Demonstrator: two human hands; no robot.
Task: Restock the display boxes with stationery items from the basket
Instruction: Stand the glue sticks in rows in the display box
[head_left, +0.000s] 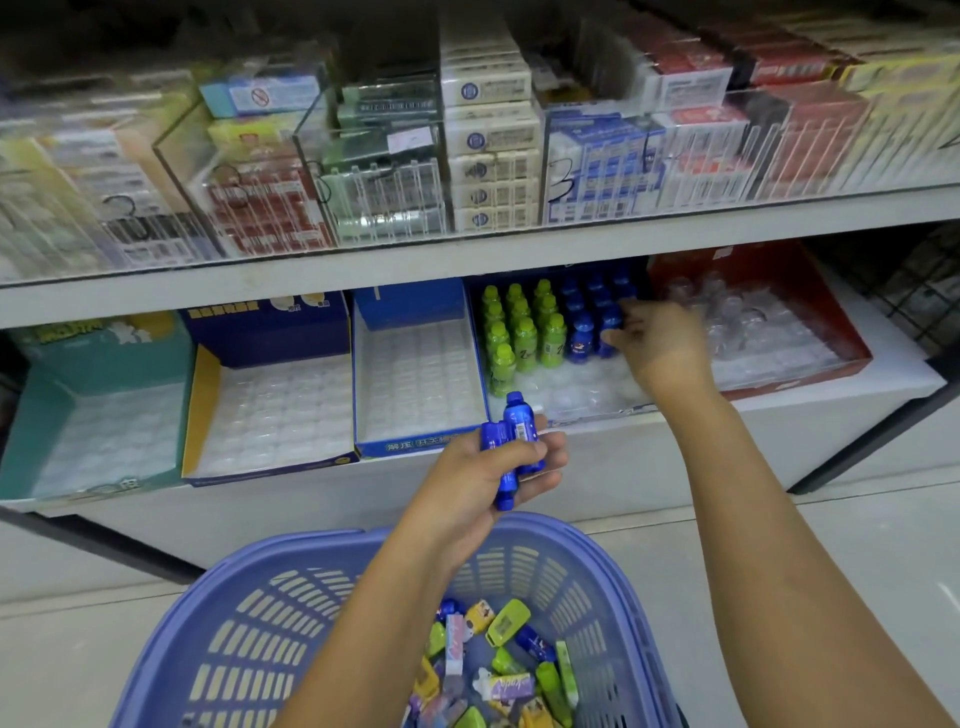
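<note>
Display box (571, 397), blue cardboard with a clear moulded plastic tray, on the lower shelf right of centre: its far part holds rows of upright green bottle-shaped items (519, 332) on the left and blue bottle-shaped items (584, 312) on the right, while the near tray pockets show bare. Right hand (660, 345) reaches into this box, its grip pinching the front blue bottle (607, 332) between thumb and fingertips at the near right end of the blue rows. Left hand (483, 480), held above the basket and in front of the shelf edge, has its grip curled round a handful of blue bottles (514, 441). Lilac slatted plastic basket (260, 623), nearest of all, contains mixed small stationery pieces (498, 660) in yellow, green, blue and pink. Further along the lower shelf: blue box (415, 374), navy-and-yellow box (270, 415) and teal box (93, 431) to the left, red box (753, 322) to the right. Upper shelf (467, 249) carries clear acrylic bins (379, 171) of stacked packets.
</note>
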